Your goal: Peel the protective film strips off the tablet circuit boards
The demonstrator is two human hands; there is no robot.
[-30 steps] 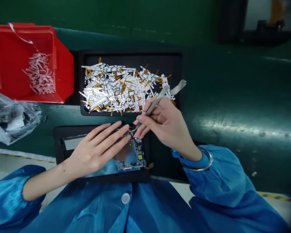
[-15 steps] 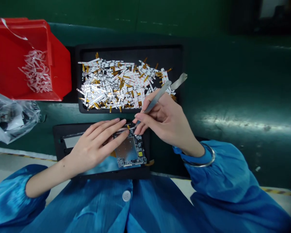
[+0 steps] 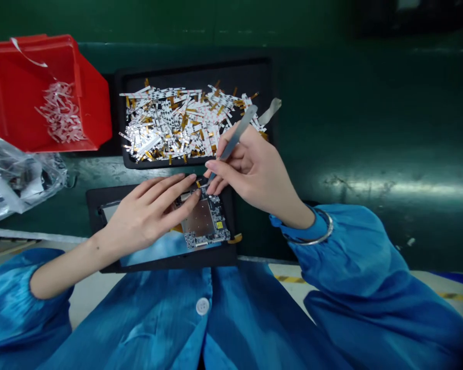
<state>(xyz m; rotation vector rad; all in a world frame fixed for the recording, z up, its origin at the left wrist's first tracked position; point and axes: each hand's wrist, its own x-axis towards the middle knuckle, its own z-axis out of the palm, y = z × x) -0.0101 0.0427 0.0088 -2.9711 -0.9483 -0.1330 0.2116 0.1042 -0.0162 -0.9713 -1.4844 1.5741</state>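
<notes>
My right hand point(image 3: 250, 167) is closed on a pair of metal tweezers point(image 3: 238, 134). Their tips point down at the top edge of a circuit board point(image 3: 202, 218), near a small orange flex connector point(image 3: 199, 183). My left hand point(image 3: 154, 205) lies flat with fingers stretched out over the board's upper left, its fingertips close to the tweezer tips. Beneath the board is a device panel with a bluish, shiny surface point(image 3: 154, 251), set in a black tray point(image 3: 94, 198). My left hand and wrist hide part of the panel.
Behind my hands, a black tray point(image 3: 254, 69) holds a heap of white and orange flex strips point(image 3: 177, 123). A red bin point(image 3: 96, 110) with curly white scraps point(image 3: 64, 113) stands at the left, beside clear plastic bags point(image 3: 19, 180). All this rests on a green table point(image 3: 370, 144).
The whole view has shifted slightly, so the trays and hands appear higher. The tweezers stay at the board's top edge, now a little steeper. My left hand keeps its place on the board.
</notes>
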